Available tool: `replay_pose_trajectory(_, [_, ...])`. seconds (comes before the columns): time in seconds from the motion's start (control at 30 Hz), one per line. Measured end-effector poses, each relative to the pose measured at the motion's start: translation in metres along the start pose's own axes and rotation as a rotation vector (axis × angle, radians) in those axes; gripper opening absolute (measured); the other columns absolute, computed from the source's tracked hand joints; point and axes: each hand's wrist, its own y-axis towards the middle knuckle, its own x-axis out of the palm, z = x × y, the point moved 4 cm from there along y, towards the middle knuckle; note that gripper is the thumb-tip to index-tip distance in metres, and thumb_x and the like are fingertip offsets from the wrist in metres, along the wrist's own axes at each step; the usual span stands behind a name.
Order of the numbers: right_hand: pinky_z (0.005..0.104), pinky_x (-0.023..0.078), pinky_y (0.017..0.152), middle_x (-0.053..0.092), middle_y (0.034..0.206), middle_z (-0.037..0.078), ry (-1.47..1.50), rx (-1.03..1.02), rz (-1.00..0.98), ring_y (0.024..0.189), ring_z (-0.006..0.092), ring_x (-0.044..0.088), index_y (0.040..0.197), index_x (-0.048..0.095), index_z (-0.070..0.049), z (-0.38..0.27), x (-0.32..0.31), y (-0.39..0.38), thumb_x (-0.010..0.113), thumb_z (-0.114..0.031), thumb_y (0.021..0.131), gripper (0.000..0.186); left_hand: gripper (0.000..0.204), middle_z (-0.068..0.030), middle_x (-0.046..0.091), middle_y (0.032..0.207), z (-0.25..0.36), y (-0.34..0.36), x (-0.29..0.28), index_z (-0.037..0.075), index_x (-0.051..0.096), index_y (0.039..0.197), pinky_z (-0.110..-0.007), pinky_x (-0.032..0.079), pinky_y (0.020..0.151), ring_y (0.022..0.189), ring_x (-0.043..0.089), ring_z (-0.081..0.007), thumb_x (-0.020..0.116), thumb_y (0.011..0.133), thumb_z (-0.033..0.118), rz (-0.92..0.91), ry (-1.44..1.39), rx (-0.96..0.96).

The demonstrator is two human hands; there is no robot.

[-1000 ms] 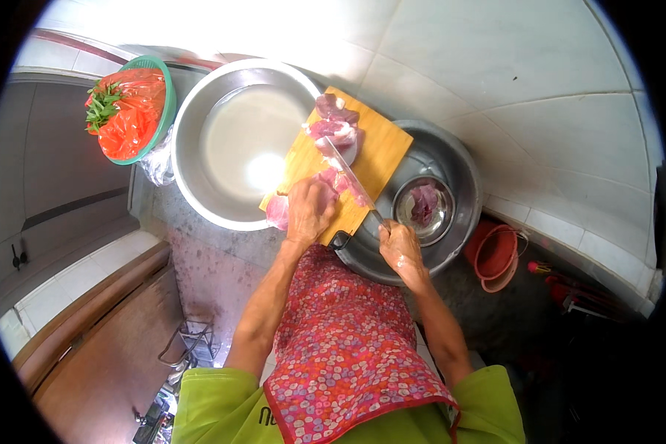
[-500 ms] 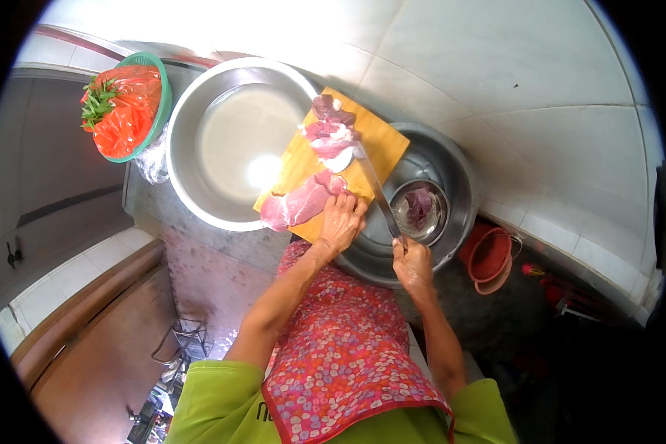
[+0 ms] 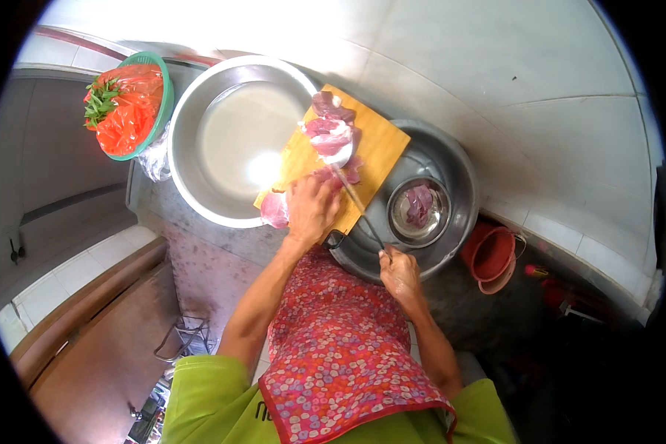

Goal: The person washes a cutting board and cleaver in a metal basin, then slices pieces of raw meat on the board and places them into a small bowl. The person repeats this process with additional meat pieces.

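A wooden cutting board (image 3: 381, 144) lies slanted across the rims of two basins. My left hand (image 3: 313, 209) presses on a slab of raw meat (image 3: 275, 210) at its near-left side, fingers curled over it and hiding its middle. In my right hand (image 3: 399, 272) is the handle of a long knife (image 3: 354, 196). Its blade reaches over the board, close beside the slab's right end, and a small piece of meat (image 3: 354, 170) sits by the blade. Farther up the board are a fatty cut of meat (image 3: 328, 136) and a darker chunk (image 3: 332, 106).
At left, a wide metal basin (image 3: 187, 194) holds cloudy water. Under the board's right side, a grey basin (image 3: 459, 181) contains a metal bowl (image 3: 438, 235) with dark meat. A green basket (image 3: 164, 111) with red bags stands far left, red buckets (image 3: 490, 255) at right, beside a tiled wall (image 3: 488, 66).
My left hand has moved left and farther onto the slab. The knife has shifted left and nearer to the slab, and a small piece now shows beside the blade.
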Motion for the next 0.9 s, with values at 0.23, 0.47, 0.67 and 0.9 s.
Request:
replay_pose_trajectory(0.23, [0.0515, 0.047, 0.076, 0.063, 0.080, 0.027, -0.204, -0.050, -0.157, 0.081, 0.0438, 0.061, 0.102, 0.061, -0.002, 0.007, 0.026, 0.015, 0.054, -0.017, 0.084, 0.024, 0.037, -0.0102, 0.056, 0.107, -0.028, -0.022, 0.012, 0.007, 0.064, 0.098, -0.042, 0.039, 0.088, 0.104, 0.049, -0.0306, 0.074, 0.063, 0.016, -0.106, -0.009, -0.050])
replay_pose_trajectory(0.47, [0.0509, 0.049, 0.075, 0.064, 0.081, 0.026, -0.326, -0.072, -0.207, 0.078, 0.0421, 0.063, 0.097, 0.058, 0.000, 0.000, 0.037, 0.037, 0.049, -0.010, 0.082, 0.020, 0.038, -0.0072, 0.056, 0.107, -0.025, -0.020, 0.016, 0.011, 0.064, 0.101, -0.042, 0.038, 0.087, 0.100, 0.051, -0.0297, 0.072, 0.064, 0.013, -0.082, -0.072, -0.037])
replay_pose_trajectory(0.67, [0.0502, 0.049, 0.074, 0.063, 0.082, 0.028, -0.240, -0.182, -0.126, 0.081, 0.0429, 0.063, 0.090, 0.058, 0.001, -0.044, 0.056, 0.064, 0.054, -0.007, 0.077, 0.016, 0.036, -0.0079, 0.056, 0.109, -0.031, -0.020, 0.016, 0.010, 0.065, 0.100, -0.043, 0.039, 0.086, 0.104, 0.051, -0.0296, 0.072, 0.065, 0.010, -0.101, -0.124, -0.053])
replay_pose_trajectory(0.9, [0.0506, 0.048, 0.074, 0.063, 0.080, 0.026, -0.153, -0.013, -0.132, 0.081, 0.0439, 0.061, 0.090, 0.061, 0.001, 0.013, 0.021, 0.029, 0.054, -0.015, 0.085, 0.018, 0.036, -0.0136, 0.053, 0.107, -0.032, -0.021, 0.012, 0.005, 0.060, 0.099, -0.044, 0.039, 0.086, 0.101, 0.050, -0.0339, 0.071, 0.066, 0.016, -0.084, -0.114, -0.017])
